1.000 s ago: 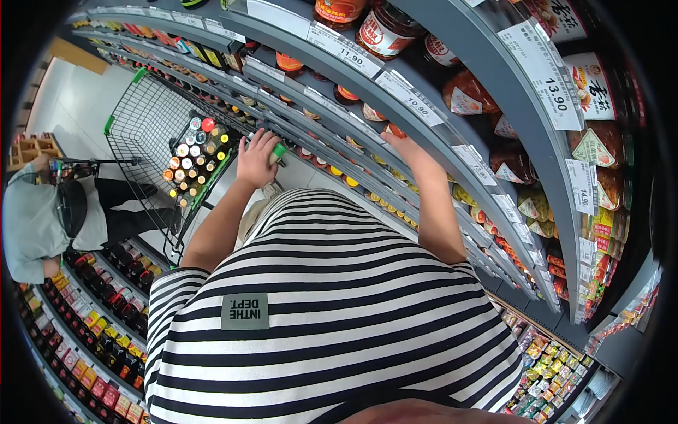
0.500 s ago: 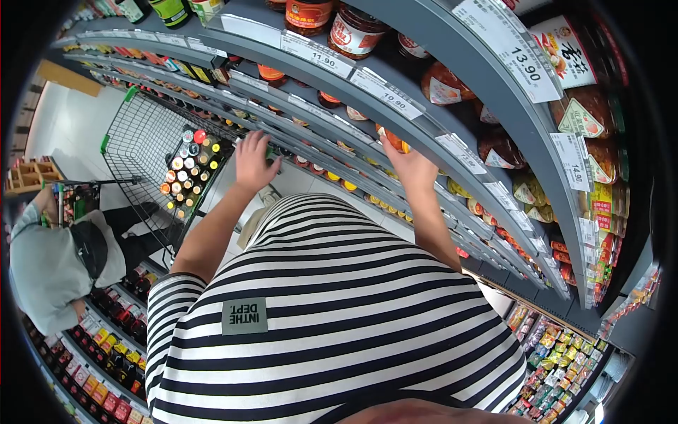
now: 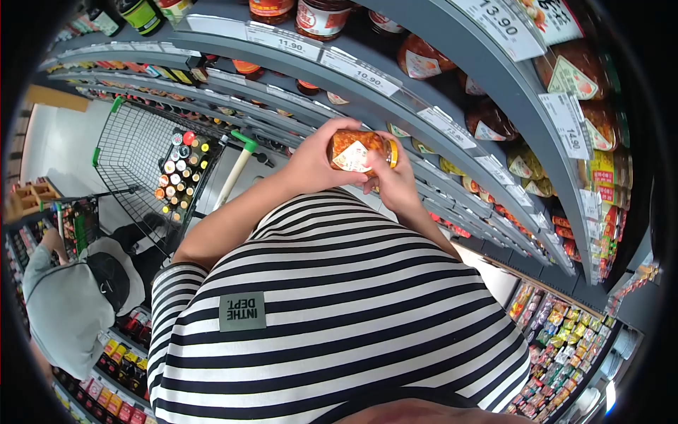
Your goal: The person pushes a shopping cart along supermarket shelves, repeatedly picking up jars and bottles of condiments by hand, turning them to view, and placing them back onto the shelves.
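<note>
Both of my hands hold a glass jar of reddish-orange sauce, lying on its side in front of my chest. It has a whitish label and a yellow lid that points right. My left hand wraps round the jar's base end. At the lid end, my right hand grips it, with the thumb over the edge of the label. Just beyond the hands runs a grey store shelf with price tags and similar jars.
A wire shopping cart with green corners stands at left, several bottles grouped inside it. Its handle is near my left forearm. Another person in a light shirt is at far left. Stocked shelves stand at lower right.
My right hand has brought the jar from the shelf back towards my body. My left hand, empty and spread near the cart before, has moved right and closed round the jar.
</note>
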### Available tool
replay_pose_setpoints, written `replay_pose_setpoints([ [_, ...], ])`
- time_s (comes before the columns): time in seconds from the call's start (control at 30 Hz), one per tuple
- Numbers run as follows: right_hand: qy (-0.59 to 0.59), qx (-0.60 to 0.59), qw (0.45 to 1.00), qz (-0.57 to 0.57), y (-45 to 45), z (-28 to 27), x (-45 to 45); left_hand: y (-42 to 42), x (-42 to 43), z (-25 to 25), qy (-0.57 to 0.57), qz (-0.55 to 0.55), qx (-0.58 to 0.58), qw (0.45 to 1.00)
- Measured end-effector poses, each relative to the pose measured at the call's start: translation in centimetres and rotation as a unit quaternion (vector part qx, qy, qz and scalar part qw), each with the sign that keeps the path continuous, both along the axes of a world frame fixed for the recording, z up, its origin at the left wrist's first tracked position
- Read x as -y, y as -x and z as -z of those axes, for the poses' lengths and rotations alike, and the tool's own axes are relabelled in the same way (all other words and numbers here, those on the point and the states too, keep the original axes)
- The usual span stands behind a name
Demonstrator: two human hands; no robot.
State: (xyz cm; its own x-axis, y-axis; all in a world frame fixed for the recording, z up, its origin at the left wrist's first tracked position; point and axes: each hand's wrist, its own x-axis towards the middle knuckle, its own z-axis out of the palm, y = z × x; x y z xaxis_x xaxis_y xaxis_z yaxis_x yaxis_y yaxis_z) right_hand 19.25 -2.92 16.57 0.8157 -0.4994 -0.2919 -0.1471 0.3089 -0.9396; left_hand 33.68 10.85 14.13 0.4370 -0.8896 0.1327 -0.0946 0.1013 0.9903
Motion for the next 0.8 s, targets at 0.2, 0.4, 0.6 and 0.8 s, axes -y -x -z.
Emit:
replay_pose_setpoints([
  [0.2,-0.206,0.042,0.971,-0.115,0.7,-0.9,2.8,0.7,-0.6,0.2,0.066,-0.033,-0.146,0.986],
  [0.4,-0.102,-0.049,0.993,-0.039,-0.1,-0.5,1.5,1.0,0.0,1.6,0.039,-0.019,-0.071,0.997],
  [0.6,0.388,0.042,0.918,0.075,-0.7,2.6,0.9,0.3,1.2,0.7,-0.042,-0.067,0.126,0.989],
  [0.8,0.696,-0.007,0.709,0.116,-1.2,3.6,1.7,0.3,1.0,0.3,-0.059,-0.012,0.133,0.989],
])
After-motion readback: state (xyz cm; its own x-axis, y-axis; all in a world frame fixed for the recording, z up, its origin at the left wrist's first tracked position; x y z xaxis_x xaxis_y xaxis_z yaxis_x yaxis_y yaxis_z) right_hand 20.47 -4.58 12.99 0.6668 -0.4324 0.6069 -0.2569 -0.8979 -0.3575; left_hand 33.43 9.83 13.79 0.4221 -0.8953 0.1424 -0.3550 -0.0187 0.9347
